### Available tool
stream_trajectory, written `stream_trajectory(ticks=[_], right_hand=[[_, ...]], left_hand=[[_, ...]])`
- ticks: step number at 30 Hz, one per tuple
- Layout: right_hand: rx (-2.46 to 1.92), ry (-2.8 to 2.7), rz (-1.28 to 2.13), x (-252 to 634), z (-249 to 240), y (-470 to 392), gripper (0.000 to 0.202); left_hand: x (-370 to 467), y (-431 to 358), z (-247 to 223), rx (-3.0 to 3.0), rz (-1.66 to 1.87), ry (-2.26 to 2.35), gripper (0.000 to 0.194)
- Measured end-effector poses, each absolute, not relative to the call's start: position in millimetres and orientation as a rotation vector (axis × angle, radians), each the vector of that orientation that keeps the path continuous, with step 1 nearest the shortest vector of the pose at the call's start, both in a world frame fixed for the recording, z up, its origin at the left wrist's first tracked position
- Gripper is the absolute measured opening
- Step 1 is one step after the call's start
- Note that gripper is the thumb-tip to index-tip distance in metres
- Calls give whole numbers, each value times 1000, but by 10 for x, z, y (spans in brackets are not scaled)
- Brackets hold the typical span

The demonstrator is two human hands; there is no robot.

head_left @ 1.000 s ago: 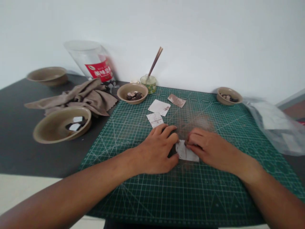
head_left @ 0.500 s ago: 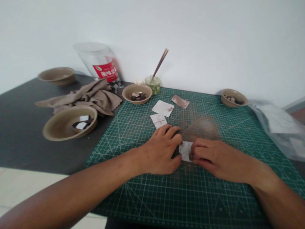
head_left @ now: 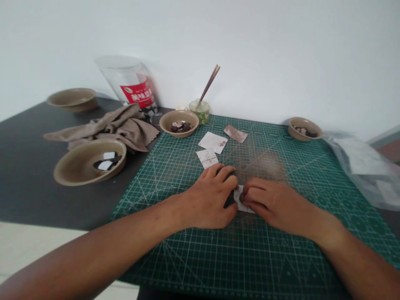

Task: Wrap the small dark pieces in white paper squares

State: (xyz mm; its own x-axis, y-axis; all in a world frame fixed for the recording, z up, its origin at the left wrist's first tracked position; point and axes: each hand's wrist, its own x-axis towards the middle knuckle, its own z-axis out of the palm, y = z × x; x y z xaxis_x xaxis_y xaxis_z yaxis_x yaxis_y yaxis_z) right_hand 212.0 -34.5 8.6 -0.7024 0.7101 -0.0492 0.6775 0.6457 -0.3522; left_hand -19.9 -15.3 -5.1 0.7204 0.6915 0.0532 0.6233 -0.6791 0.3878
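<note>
On the green cutting mat [head_left: 200, 250] lies a small whitish piece of paper [head_left: 246, 208] with dark marks, partly covered by both hands. My left hand [head_left: 215, 198] rests at its left edge, thumb and fingers curved and pressing it down; a dark patch shows beneath the palm. From the right, my right hand [head_left: 278, 204] reaches over the paper with fingers pinched together. Something small and dark shows at those fingertips, too hidden to name. Just beyond my left hand lie a marked paper square [head_left: 207, 158], a larger white paper [head_left: 213, 142] and a brownish piece [head_left: 236, 133].
Bowls with dark pieces stand at the back [head_left: 179, 123], right [head_left: 304, 129] and left [head_left: 71, 166]. Another bowl [head_left: 73, 100] sits far left, near a crumpled brown cloth [head_left: 121, 125] and a clear jar [head_left: 125, 77]. A green cup [head_left: 200, 110] holds sticks; a plastic bag [head_left: 359, 162] lies right.
My right hand has slid left and slightly up across the paper, toward my left hand, covering more of its middle. My left hand has stayed in place.
</note>
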Motion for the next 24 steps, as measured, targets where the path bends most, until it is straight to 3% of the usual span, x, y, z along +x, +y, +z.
stream_trajectory(ticks=[3, 8, 13, 18, 24], right_hand=[[-1307, -2742, 434, 2169, 95, -312, 18], [-1125, -2810, 640, 2163, 120, -352, 16], [-1252, -2740, 432, 2134, 63, -341, 17], [-1157, -2795, 610, 2145, 98, -362, 12], [-1253, -2736, 381, 2090, 46, -346, 15]], left_hand=[[-195, -156, -51, 2575, 278, 1032, 31], [-195, -158, -66, 2596, 281, 1015, 30], [-190, -156, -74, 2583, 279, 1043, 29], [-190, -156, -76, 2589, 280, 1028, 29], [-199, -157, -85, 2596, 286, 1037, 31]])
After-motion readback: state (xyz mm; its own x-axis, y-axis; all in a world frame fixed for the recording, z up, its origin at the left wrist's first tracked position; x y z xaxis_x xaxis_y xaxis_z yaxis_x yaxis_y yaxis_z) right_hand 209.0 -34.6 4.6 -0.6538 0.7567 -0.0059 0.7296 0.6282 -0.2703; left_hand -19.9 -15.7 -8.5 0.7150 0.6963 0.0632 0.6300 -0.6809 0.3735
